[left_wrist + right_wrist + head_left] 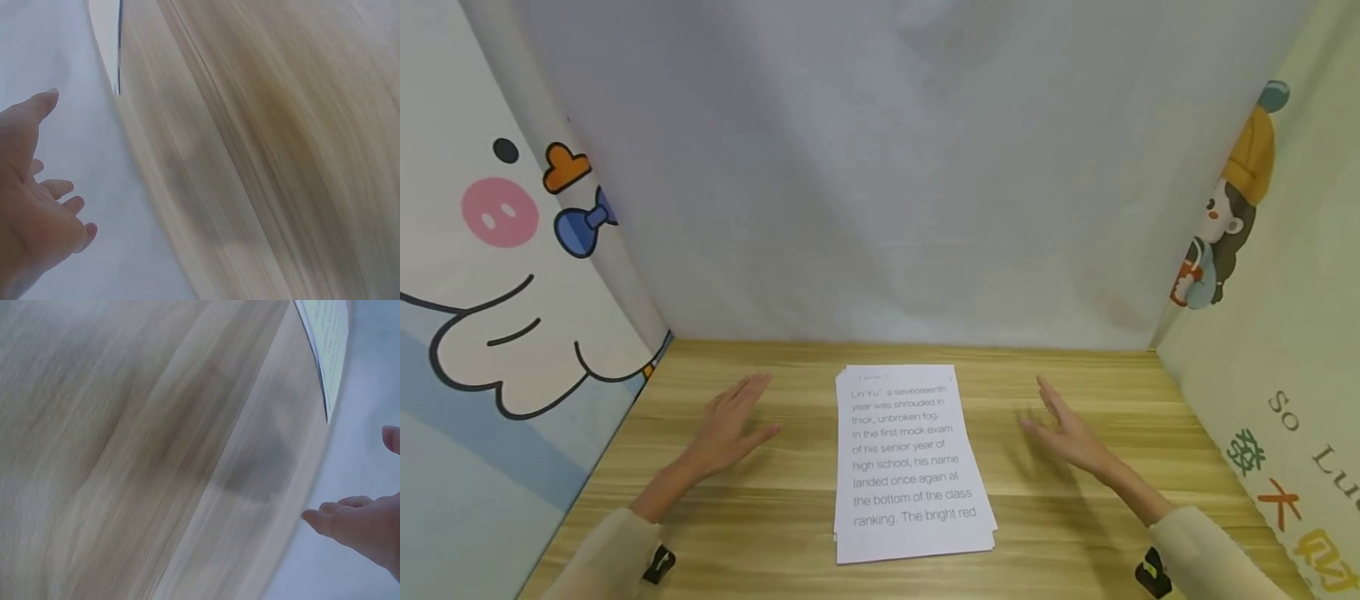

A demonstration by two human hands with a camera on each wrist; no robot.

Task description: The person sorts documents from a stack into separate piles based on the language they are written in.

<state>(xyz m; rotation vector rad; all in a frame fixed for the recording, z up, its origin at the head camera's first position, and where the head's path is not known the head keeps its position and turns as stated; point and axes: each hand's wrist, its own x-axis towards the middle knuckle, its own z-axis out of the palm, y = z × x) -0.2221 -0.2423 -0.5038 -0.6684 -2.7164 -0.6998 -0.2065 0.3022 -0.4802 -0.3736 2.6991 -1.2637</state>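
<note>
A stack of white paper sheets point(910, 467) printed with large English text lies at the middle of the table, its edges slightly uneven. To its left, apart from it, my left hand point(730, 429) is held over the table with fingers extended and thumb spread. On the other side my right hand point(1071, 433) is likewise held with thumb apart and fingers extended, touching nothing. In the left wrist view the left hand point(37, 200) shows at the left edge, holding nothing. The right wrist view shows part of the right hand point(362, 522) and a corner of the stack point(328, 347).
The wood-grain table point(760, 517) ends at a pale back curtain point(895, 208). A cartoon-printed panel point(497, 250) stands at the left, and another printed panel point(1285, 333) with a figure and lettering at the right. Both forearms wear pale sleeves point(1210, 554) with dark clips.
</note>
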